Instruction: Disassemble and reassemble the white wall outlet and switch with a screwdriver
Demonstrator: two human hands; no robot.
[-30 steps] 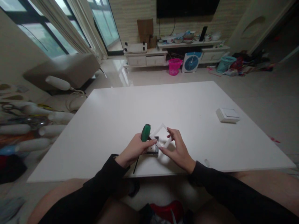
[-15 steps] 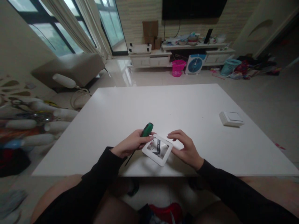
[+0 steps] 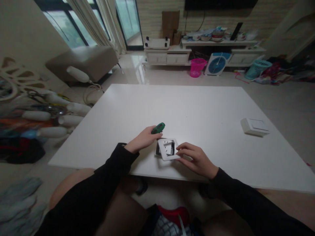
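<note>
My left hand [image 3: 143,140] is closed around a screwdriver with a green handle [image 3: 158,128], whose end sticks out past my fingers. Just to its right a white square frame [image 3: 167,149] lies on a dark socket body [image 3: 157,151] near the front edge of the white table [image 3: 187,111]. My right hand [image 3: 195,159] rests on the table with curled fingers, its fingertips pinching the frame's right edge.
A second white switch unit [image 3: 254,127] lies at the table's right side. Left of the table are tools and white handles [image 3: 52,121]. Beyond the table stand a pink basket [image 3: 196,67], a blue fan [image 3: 217,64] and a low white cabinet [image 3: 169,56]. My knees sit under the front edge.
The white frame was held tilted up in my right fingers; it has been lowered flat over the socket body. My left hand with the screwdriver stayed beside it.
</note>
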